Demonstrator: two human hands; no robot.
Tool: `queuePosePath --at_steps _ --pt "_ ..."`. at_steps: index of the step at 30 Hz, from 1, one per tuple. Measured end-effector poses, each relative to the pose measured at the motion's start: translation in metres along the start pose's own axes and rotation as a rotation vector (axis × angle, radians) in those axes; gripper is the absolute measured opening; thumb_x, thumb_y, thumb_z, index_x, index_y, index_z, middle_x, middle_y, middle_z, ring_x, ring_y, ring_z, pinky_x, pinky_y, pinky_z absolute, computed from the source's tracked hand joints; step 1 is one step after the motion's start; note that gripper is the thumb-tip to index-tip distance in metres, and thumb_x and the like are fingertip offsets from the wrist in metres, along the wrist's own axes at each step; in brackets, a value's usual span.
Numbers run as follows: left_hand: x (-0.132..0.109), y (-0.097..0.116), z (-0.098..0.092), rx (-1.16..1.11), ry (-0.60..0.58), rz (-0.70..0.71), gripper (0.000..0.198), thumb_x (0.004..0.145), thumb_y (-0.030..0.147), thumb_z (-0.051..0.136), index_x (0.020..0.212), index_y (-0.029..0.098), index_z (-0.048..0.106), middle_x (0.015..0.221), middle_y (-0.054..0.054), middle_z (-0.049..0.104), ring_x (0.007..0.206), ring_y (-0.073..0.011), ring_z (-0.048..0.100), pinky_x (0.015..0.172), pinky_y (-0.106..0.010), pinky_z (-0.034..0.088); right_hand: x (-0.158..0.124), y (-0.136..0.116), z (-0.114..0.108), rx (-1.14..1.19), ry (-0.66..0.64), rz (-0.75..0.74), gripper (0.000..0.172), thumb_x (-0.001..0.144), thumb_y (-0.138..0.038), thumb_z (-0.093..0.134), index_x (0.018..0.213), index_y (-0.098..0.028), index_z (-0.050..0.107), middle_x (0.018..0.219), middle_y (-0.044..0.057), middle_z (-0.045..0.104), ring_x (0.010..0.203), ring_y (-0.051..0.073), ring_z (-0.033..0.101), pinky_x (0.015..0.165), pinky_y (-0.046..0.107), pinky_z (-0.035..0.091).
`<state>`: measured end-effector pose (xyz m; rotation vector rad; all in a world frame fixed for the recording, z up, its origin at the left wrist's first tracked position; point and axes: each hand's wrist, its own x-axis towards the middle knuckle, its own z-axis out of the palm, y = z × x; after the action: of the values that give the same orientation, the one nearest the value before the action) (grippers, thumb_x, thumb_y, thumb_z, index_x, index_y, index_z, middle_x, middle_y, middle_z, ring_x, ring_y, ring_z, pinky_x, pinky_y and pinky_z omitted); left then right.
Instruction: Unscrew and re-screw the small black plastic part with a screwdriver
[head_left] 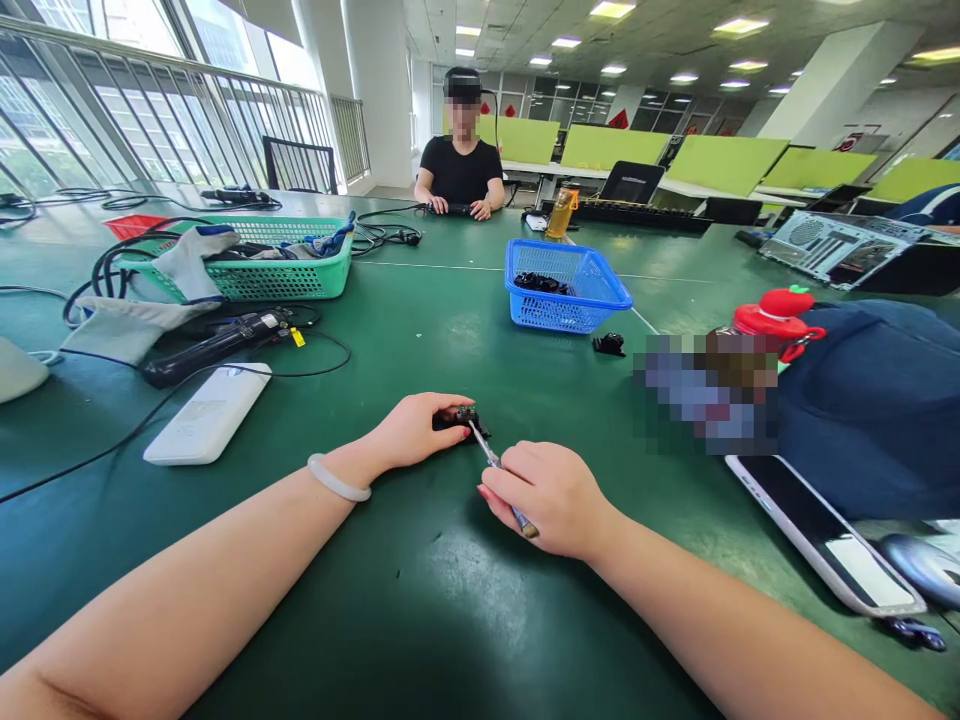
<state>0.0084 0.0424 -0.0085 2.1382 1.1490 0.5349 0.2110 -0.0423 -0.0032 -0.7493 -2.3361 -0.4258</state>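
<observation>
My left hand (416, 430) wears a pale bangle at the wrist and grips a small black part (466, 412) against the green table, thumb and fingers on either side of it. Some of the part is hidden by the fingers. In my right hand (551, 498) is a slim screwdriver (486, 448), its handle end sticking out below the fist. Its thin metal shaft slants up to the left, with the tip at the black part; whether it sits in a screw is too small to tell. Another black part (609, 344) lies beyond, near the blue basket (568, 317).
To the left are a green basket (281, 281) with gloves and cables, a black handheld tool (217, 345) and a white power bank (210, 412). On the right lie a phone (825, 535), a dark blue bag (862, 400) and a red-lidded bottle (776, 318). A person (461, 165) sits across the table.
</observation>
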Motion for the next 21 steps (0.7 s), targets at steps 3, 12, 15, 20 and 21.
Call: queuePosePath --at_steps 3,12,15,20,21 --pt "-0.001 0.002 0.003 0.017 -0.036 0.025 0.054 0.073 0.039 0.066 0.124 0.026 0.058 0.095 0.000 0.069 0.088 -0.0167 0.063 0.087 -0.030 0.050 -0.001 0.006 0.004 -0.034 -0.018 0.032 0.032 0.095 -0.024 0.043 0.068 -0.012 0.055 0.065 0.002 0.041 0.064 0.007 0.032 0.061 0.021 0.020" --pt "-0.004 0.007 0.004 -0.056 -0.059 -0.002 0.070 0.073 0.039 0.068 0.136 0.027 0.042 0.092 0.002 0.068 0.088 -0.0158 0.062 0.088 -0.030 0.047 -0.003 0.005 -0.013 0.160 0.105 0.055 0.034 0.093 -0.027 0.043 0.065 -0.013 0.057 0.058 0.002 0.042 0.059 0.007 0.033 0.060 0.021 0.023" --pt "-0.003 0.004 0.004 -0.040 -0.060 0.013 0.060 0.073 0.040 0.068 0.129 0.028 0.049 0.092 0.002 0.068 0.087 -0.0154 0.062 0.087 -0.029 0.047 -0.004 0.005 -0.014 0.206 0.129 0.048 0.045 0.095 -0.038 0.043 0.059 -0.013 0.054 0.054 0.001 0.038 0.057 0.008 0.030 0.058 0.022 0.021" --pt "-0.002 0.001 0.005 -0.038 -0.068 0.038 0.045 0.073 0.041 0.068 0.115 0.027 0.062 0.093 0.001 0.068 0.086 -0.0154 0.063 0.084 -0.028 0.049 -0.005 0.010 -0.012 0.254 0.151 0.074 0.049 0.098 -0.042 0.037 0.063 -0.013 0.056 0.056 0.002 0.042 0.057 0.007 0.034 0.057 0.021 0.024" --pt "-0.002 0.001 0.005 -0.040 -0.071 0.041 0.043 0.073 0.041 0.068 0.113 0.026 0.063 0.093 0.000 0.068 0.087 -0.0155 0.063 0.084 -0.027 0.049 -0.005 0.011 -0.012 0.260 0.150 0.080 0.049 0.098 -0.041 0.037 0.064 -0.013 0.057 0.057 0.002 0.042 0.058 0.007 0.035 0.057 0.021 0.025"
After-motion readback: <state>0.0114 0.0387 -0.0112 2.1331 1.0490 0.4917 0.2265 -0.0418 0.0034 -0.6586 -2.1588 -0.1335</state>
